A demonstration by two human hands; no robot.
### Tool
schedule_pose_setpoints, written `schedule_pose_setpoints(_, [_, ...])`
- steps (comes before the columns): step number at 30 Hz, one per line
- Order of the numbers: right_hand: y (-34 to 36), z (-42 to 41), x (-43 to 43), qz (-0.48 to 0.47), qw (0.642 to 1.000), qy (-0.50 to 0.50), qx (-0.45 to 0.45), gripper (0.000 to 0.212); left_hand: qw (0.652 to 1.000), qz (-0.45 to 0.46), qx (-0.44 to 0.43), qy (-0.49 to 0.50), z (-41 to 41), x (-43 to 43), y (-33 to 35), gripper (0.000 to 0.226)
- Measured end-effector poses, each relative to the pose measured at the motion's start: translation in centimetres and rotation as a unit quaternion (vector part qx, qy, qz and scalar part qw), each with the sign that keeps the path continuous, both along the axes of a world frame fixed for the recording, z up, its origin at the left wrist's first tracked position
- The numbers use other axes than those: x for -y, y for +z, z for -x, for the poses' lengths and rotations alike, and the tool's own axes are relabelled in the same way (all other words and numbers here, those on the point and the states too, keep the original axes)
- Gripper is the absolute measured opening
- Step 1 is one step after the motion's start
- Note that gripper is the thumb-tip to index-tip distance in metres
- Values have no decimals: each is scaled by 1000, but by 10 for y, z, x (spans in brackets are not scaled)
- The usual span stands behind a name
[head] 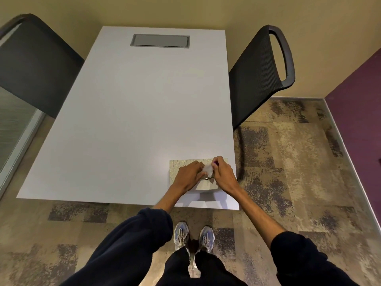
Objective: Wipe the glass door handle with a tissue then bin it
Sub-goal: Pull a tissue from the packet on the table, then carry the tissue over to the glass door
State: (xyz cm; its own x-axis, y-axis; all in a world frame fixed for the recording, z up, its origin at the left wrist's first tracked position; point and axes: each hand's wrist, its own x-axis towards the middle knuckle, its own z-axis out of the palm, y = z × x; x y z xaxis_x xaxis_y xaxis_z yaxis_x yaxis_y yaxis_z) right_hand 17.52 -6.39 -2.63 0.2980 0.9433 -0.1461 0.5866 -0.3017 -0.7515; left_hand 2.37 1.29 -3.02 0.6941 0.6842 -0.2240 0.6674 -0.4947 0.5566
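Note:
A beige patterned tissue box stands on the near right corner of the white table. A white tissue rises from the box's oval opening. My left hand rests on the box top with its fingertips at the tissue. My right hand pinches the tissue from the right side. The two hands hide most of the box top. No glass door handle and no bin are in view.
Two black mesh chairs flank the table, one at the left and one at the right. A grey cable hatch is set in the table's far end. A glass panel runs along the left. Patterned carpet covers the floor.

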Motion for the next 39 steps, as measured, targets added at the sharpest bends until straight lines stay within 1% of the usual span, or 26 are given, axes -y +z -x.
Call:
schedule_pose_setpoints(2, [0, -1, 2, -1, 1000, -8, 8, 9, 1000, -1, 10, 20, 0, -1, 0, 29])
schedule_pose_setpoints(5, [0, -4, 4, -11, 999, -40, 15, 7, 1000, -9, 12, 26, 4, -4, 0, 31])
schedule_pose_setpoints(11, [5, -10, 6, -61, 990, -114, -48, 6, 994, 27, 62, 89, 4, -8, 5, 32])
schedule_pose_setpoints(14, [8, -11, 8, -81, 985, -138, -61, 15, 988, 37, 87, 122, -1, -9, 11, 29])
schedule_pose_setpoints(16, [10, -11, 9, -87, 983, -141, -85, 23, 984, 55, 116, 125, -8, -8, 17, 23])
schedule_pose_setpoints(19, [13, -12, 10, -78, 971, -170, -149, 25, 974, 97, 177, 104, -21, -6, 27, 11])
schedule_pose_setpoints(21, [16, -14, 10, -77, 963, -190, -178, 26, 961, 131, 216, 110, -30, -6, 32, 9])
schedule_pose_setpoints(23, [20, -18, 12, -89, 958, -198, -185, 28, 952, 152, 241, 115, -39, -6, 35, 9])
schedule_pose_setpoints(24, [22, -20, 13, -97, 955, -208, -189, 28, 950, 159, 247, 109, -43, -6, 36, 9])
schedule_pose_setpoints(28, [32, -35, 21, -125, 939, -264, -182, 18, 939, 208, 264, 80, -59, -5, 42, 15])
schedule_pose_setpoints(29, [36, -39, 25, -127, 939, -267, -174, 18, 934, 228, 267, 71, -64, -6, 46, 21])
schedule_pose_setpoints(31, [43, -50, 37, -128, 942, -267, -155, 19, 931, 253, 263, 23, -78, -6, 53, 42])
schedule_pose_setpoints(32, [46, -55, 44, -129, 943, -270, -146, 20, 935, 249, 253, -13, -86, -4, 56, 50])
schedule_pose_setpoints(33, [49, -59, 53, -133, 942, -275, -140, 21, 939, 241, 241, -49, -95, -2, 58, 51])
schedule_pose_setpoints(35, [55, -70, 73, -147, 936, -293, -131, 21, 945, 219, 218, -107, -114, 7, 63, 38])
schedule_pose_setpoints(37, [60, -82, 96, -162, 924, -322, -124, 20, 946, 198, 211, -144, -134, 20, 69, 23])
schedule_pose_setpoints(39, [66, -96, 121, -178, 909, -358, -118, 19, 946, 171, 213, -171, -155, 38, 77, 22])
